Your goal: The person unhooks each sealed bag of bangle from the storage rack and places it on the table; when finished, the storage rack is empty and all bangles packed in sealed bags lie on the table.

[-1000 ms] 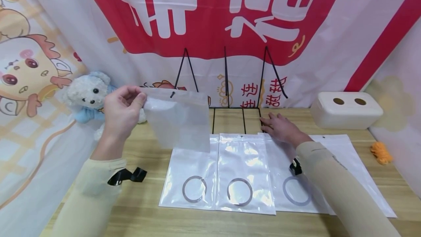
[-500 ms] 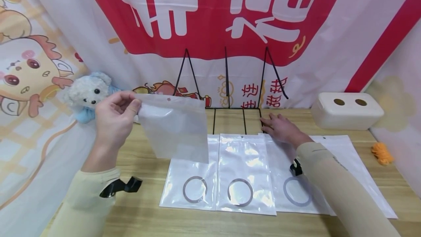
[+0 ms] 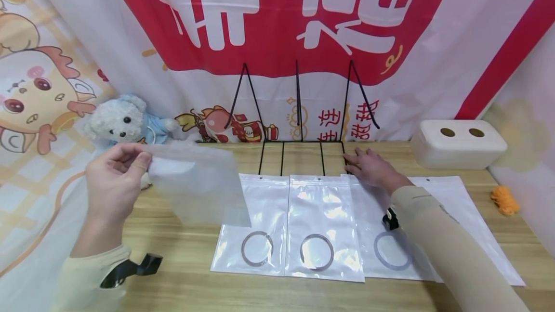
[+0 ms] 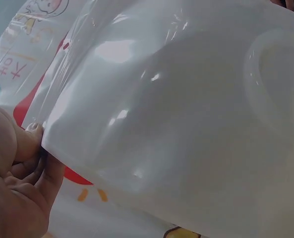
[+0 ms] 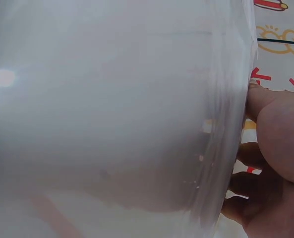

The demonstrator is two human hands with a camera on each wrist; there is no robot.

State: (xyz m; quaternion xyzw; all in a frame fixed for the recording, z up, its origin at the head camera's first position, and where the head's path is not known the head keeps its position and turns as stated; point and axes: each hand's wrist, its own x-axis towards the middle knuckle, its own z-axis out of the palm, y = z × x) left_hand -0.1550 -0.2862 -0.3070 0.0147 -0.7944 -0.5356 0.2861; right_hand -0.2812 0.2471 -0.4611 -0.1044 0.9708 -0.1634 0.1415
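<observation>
My left hand [image 3: 113, 182] pinches the corner of a white zip bag [image 3: 199, 187], held tilted above the table. A pale ring shape [image 4: 256, 74] shows through this bag in the left wrist view. My right hand [image 3: 373, 170] rests at the top edge of another white bag [image 3: 368, 206], its fingertips beside a black wire rack [image 3: 303, 142]. That bag holds a pale ring [image 3: 392, 266]. To its left lie a middle bag [image 3: 323, 211] and a left bag [image 3: 269, 211], each with a ring inside. In the right wrist view, fingers [image 5: 251, 153] touch the bag's edge.
Another white bag [image 3: 459, 215] lies partly under my right forearm. A cream box [image 3: 457, 150] with two holes stands at the back right, near an orange yarn bundle [image 3: 504, 200]. A plush bear [image 3: 125, 122] sits at the back left. Cloth [image 3: 277, 52] hangs behind the rack.
My left hand has moved left and down toward me, carrying the pinched bag away from the rack. More of the bear and rack shows. My right hand stays in place.
</observation>
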